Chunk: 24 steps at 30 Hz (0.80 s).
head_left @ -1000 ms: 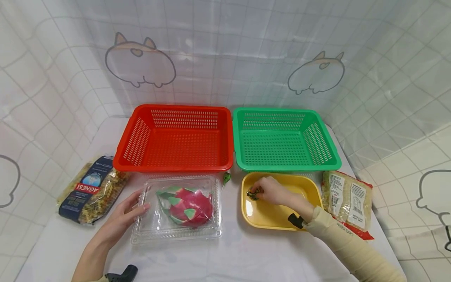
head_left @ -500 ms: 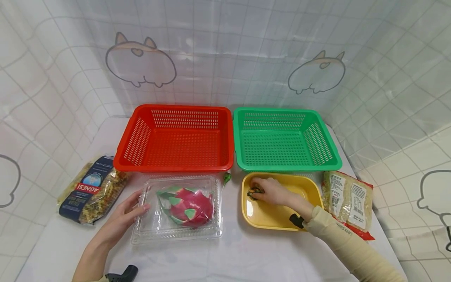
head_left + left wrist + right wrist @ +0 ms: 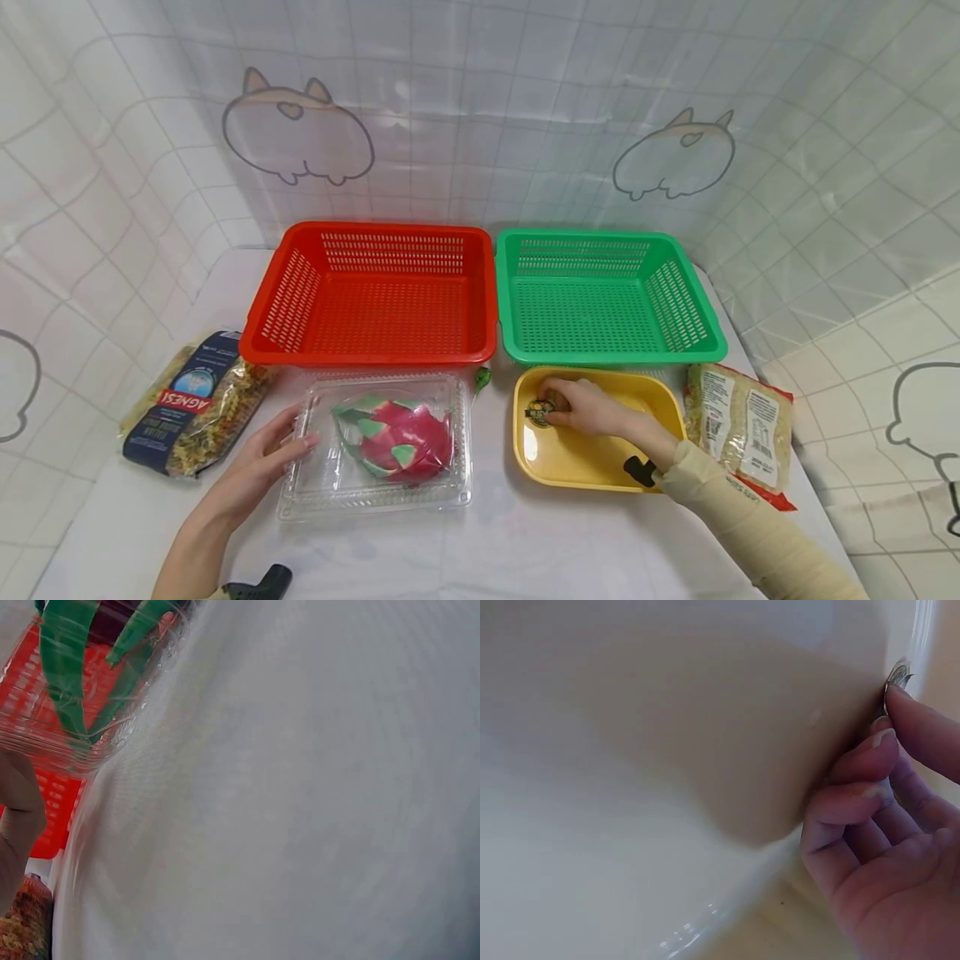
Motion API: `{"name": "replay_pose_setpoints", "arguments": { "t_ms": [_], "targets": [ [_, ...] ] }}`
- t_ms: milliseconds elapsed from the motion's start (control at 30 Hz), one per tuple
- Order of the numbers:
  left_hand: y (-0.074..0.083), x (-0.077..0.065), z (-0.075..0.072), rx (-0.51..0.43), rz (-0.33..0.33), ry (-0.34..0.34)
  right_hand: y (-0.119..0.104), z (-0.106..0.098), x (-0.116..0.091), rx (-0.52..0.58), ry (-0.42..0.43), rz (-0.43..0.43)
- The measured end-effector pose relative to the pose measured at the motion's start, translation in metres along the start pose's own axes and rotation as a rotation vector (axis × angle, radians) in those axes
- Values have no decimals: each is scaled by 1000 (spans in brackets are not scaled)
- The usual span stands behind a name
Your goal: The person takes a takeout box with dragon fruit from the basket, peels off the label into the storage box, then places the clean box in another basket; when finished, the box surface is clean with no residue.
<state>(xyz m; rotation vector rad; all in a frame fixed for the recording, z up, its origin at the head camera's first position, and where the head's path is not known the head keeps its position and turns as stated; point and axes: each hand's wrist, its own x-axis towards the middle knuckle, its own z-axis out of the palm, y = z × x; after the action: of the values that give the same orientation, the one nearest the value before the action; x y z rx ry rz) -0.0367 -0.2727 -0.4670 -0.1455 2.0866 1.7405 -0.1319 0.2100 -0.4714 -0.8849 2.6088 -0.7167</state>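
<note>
White walls with gray lines stood around a white surface. Just right of the frame's middle, the right hand pinched a small round label near the left end of a yellow tray. At lower left, the left hand touched a clear box with pink fruit inside. Both hands were well apart.

Room lies between clamshell and yellow tray; baskets block beyond.
</note>
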Motion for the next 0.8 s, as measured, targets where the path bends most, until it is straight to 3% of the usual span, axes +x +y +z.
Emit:
{"name": "replay_pose_setpoints", "arguments": {
  "t_ms": [500,800],
  "targets": [
    [-2,1,-1,25,15,5,4,-5,-6,14,-14,-29],
    [-2,1,-1,24,17,8,4,-17,-13,48,-91,-16]
  ]
}}
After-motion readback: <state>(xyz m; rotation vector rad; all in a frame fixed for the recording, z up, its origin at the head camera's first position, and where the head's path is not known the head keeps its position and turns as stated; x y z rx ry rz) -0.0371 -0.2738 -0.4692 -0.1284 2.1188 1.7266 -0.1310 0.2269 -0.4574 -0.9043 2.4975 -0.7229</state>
